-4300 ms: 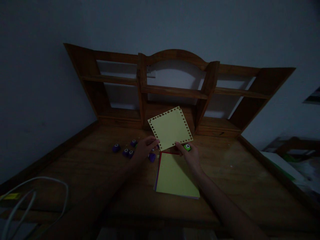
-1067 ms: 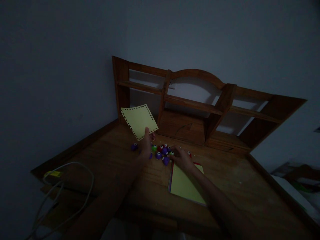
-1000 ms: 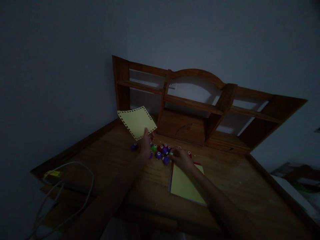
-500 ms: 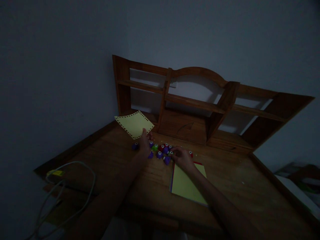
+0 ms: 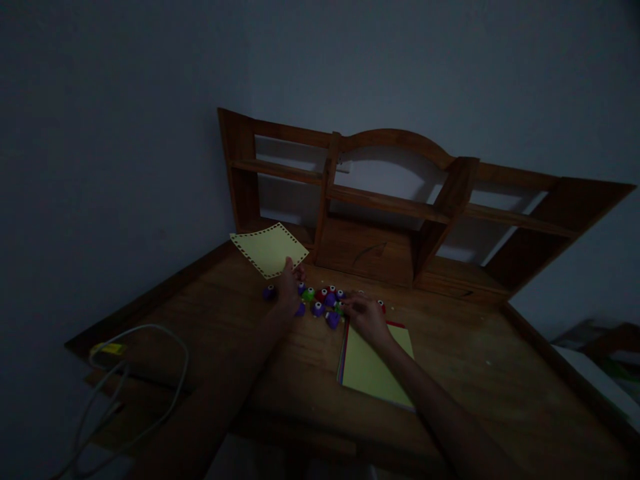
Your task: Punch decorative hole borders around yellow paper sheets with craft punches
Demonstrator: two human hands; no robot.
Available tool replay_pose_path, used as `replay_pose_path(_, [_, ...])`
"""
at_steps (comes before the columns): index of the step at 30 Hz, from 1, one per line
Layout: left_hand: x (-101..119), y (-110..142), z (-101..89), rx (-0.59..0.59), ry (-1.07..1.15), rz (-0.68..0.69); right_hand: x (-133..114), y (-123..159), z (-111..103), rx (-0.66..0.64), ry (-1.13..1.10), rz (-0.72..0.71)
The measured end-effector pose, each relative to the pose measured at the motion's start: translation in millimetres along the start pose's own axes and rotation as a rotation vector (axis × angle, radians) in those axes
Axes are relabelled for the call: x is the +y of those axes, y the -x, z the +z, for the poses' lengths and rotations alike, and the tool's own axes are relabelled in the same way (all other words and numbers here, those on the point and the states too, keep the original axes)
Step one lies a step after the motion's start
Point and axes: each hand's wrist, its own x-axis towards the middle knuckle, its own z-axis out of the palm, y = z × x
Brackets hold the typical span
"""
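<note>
My left hand pinches a sheet of yellow paper by its near right corner. The sheet is held up off the table, and a row of small dark marks or holes lines its edges. My right hand reaches into a cluster of small rounded pieces with white eye-like tops. Its closed fingertips are at a small green piece, partly covered by them. Close by are a purple piece, a red piece and another green piece. Under my right wrist lies a stack of coloured paper, yellow on top.
A wooden shelf unit stands at the back of the wooden table, against the wall. A pale cable loops over the left front edge near a yellow object. Pale items are beyond the right edge. The light is dim.
The view has shifted very slightly. Both hands keep almost the same places, the left still with the yellow sheet, the right still at the small green piece.
</note>
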Motion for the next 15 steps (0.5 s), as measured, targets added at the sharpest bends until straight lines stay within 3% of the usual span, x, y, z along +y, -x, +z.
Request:
replay_pose_path(8, [2,6,1.1,-0.049,-0.021,-0.026,-2,3,1,0.036,0.036,-0.010])
replay_pose_path(15, [0,3,1.0,-0.069,-0.046,0.002,-17,4,0,0.039,0.138,-0.103])
